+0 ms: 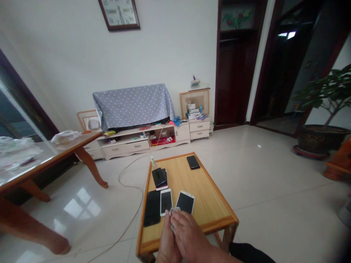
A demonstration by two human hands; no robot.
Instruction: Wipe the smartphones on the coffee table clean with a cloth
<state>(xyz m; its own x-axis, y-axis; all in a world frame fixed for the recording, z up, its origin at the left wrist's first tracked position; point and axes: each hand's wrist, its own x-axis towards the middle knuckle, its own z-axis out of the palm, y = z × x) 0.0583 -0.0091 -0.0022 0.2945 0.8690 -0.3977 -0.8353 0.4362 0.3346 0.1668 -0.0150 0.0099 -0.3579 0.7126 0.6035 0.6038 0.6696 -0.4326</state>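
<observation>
Over the near edge of a small wooden table [211,197], my left hand [168,239] and my right hand [189,233] are pressed together. A crumpled light grey cloth [173,210] pokes out between their fingertips; most of it is hidden, and both hands are closed on it. Just beyond them lie a white phone with a dark screen [166,202] and a second white phone [185,201], turned at an angle and partly covered by my fingers. To their left is a large black tablet-like device [152,209].
Stacked phones [159,176] and a small clear bottle [153,162] stand at the table's far left; a black phone [193,162] lies far right. A cable [120,179] crosses the floor. Left is a larger table [90,140]; right, a potted plant [320,140].
</observation>
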